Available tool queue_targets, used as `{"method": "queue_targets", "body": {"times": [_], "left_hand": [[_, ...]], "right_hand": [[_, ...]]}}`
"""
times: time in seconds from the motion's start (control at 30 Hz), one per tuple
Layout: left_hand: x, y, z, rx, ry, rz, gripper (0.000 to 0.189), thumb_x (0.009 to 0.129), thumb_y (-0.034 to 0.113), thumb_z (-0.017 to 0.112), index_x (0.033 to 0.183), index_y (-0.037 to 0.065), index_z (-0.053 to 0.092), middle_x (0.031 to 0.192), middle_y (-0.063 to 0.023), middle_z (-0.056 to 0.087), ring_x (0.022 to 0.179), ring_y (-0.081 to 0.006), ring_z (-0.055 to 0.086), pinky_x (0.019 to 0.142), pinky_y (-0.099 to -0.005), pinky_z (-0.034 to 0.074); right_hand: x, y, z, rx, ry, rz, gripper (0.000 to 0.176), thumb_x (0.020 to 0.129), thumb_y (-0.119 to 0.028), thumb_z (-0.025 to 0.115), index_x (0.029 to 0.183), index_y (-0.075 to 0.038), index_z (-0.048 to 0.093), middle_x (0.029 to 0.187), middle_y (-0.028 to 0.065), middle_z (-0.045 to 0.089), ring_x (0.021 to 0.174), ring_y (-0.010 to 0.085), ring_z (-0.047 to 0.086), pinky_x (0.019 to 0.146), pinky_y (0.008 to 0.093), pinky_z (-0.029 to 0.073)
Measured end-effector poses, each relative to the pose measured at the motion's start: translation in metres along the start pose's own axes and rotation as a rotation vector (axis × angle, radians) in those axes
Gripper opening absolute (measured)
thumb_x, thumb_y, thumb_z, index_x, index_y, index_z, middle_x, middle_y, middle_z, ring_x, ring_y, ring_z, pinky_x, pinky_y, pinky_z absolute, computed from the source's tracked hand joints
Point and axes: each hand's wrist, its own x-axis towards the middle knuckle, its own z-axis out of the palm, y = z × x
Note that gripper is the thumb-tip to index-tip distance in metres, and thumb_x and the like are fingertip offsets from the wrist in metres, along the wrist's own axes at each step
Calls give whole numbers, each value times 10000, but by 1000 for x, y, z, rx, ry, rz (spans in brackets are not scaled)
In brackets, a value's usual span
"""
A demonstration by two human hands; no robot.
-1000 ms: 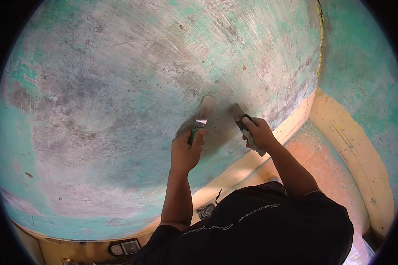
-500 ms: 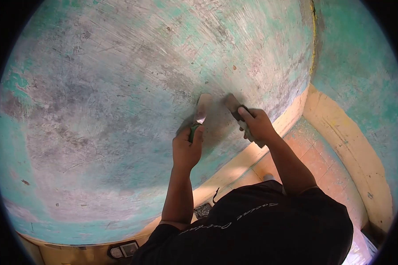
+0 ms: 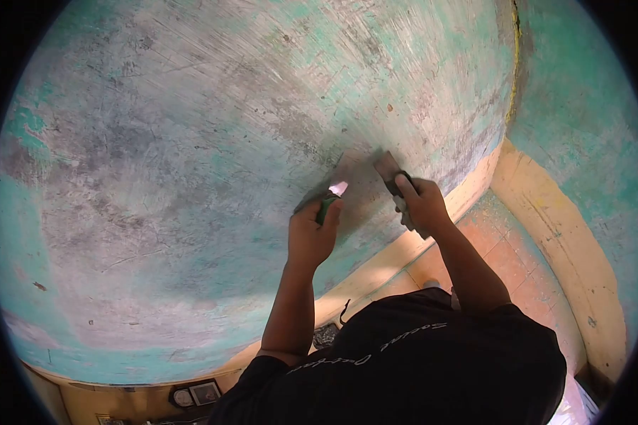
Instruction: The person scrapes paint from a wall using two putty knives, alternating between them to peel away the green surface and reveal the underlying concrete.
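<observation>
My left hand (image 3: pixel 313 230) is closed round the green handle of a putty knife (image 3: pixel 342 177). Its metal blade points up and to the right, close over the wall, with a bright glint near the handle. To the right, my right hand (image 3: pixel 427 205) grips a second putty knife (image 3: pixel 388 167) with a dark handle, its blade angled up and left at the wall. Both blades lie over the scuffed painted wall (image 3: pixel 213 163), which shows patches of grey-white and turquoise with many scratches. Shadows of the hands and tools fall around the blades.
A cream band (image 3: pixel 376 265) runs along the wall's lower edge. Reddish floor tiles (image 3: pixel 489 248) with scattered flecks lie below. At right, another green wall (image 3: pixel 581 92) has a cream base strip (image 3: pixel 553 212). Framed items (image 3: pixel 204 392) appear at bottom left.
My left hand and its putty knife have moved right, the blade now slanting further right. My right hand and its putty knife have shifted slightly right and down; the view has shifted a little too.
</observation>
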Motion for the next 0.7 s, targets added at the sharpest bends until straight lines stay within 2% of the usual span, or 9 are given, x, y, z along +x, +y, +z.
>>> {"method": "queue_targets", "body": {"times": [0.13, 0.2, 0.3, 0.33, 0.4, 0.43, 0.5, 0.6, 0.7], "left_hand": [[-2, -13, 18, -35, -22, -24, 265, 871, 269, 632, 848, 6, 654, 608, -10, 574, 496, -73, 508, 479, -240, 400], [-2, -9, 16, -66, -4, -9, 264, 870, 268, 634, 851, 6, 655, 608, -9, 573, 493, -73, 507, 478, -240, 400], [-2, 6, 4, -22, -22, -31, 275, 862, 275, 627, 890, 3, 663, 631, -91, 613, 561, -164, 574, 557, -296, 446], [-2, 6, 1, -53, 5, -46, 276, 860, 277, 630, 896, 5, 664, 630, -93, 612, 560, -164, 574, 556, -298, 446], [-4, 5, 2, -117, 46, -77, 279, 855, 281, 635, 907, 8, 667, 629, -97, 610, 558, -166, 573, 553, -302, 445], [-3, 1, 5, -102, 62, -43, 275, 859, 280, 636, 870, 7, 663, 615, -67, 595, 535, -132, 551, 522, -283, 426], [-3, -15, 15, -74, 80, 16, 285, 867, 280, 639, 797, 4, 655, 587, -6, 566, 491, -65, 506, 460, -245, 389], [-3, -20, 22, 17, 38, 3, 297, 864, 293, 641, 787, 6, 656, 576, -1, 559, 485, -62, 497, 460, -243, 386], [-3, -8, 15, -61, 30, -29, 303, 864, 297, 637, 785, 5, 654, 570, -1, 556, 477, -67, 493, 461, -242, 384]], "right_hand": [[4, -38, 13, 6, -149, -42, 416, 906, -375, 561, 772, 18, 582, 531, 48, 507, 413, 122, 511, 374, 271, 404], [14, -23, 13, -22, -126, -66, 420, 906, -382, 560, 758, 11, 578, 530, 44, 502, 412, 123, 506, 376, 273, 401], [22, 18, 4, -79, -53, -88, 433, 907, -390, 552, 734, 6, 567, 526, 40, 496, 405, 127, 496, 377, 279, 396], [19, 24, 5, -97, -24, -93, 438, 909, -392, 549, 725, 6, 562, 524, 40, 495, 402, 128, 492, 378, 282, 395], [8, 21, 6, -39, -11, 20, 444, 913, -391, 541, 726, 11, 562, 517, 39, 493, 400, 130, 489, 377, 287, 391], [2, 18, 4, -12, 2, 84, 446, 915, -390, 537, 727, 14, 562, 513, 39, 492, 398, 131, 487, 377, 289, 389], [3, 7, 12, 21, 14, 30, 445, 913, -391, 543, 741, 19, 571, 513, 38, 487, 402, 130, 489, 376, 285, 385], [4, -21, 22, 51, -50, -55, 446, 912, -398, 544, 748, 15, 587, 519, 40, 493, 405, 129, 490, 383, 282, 386], [13, -18, 25, -13, -84, -95, 460, 911, -414, 537, 753, 14, 603, 528, 45, 506, 414, 127, 490, 400, 283, 395]]}}
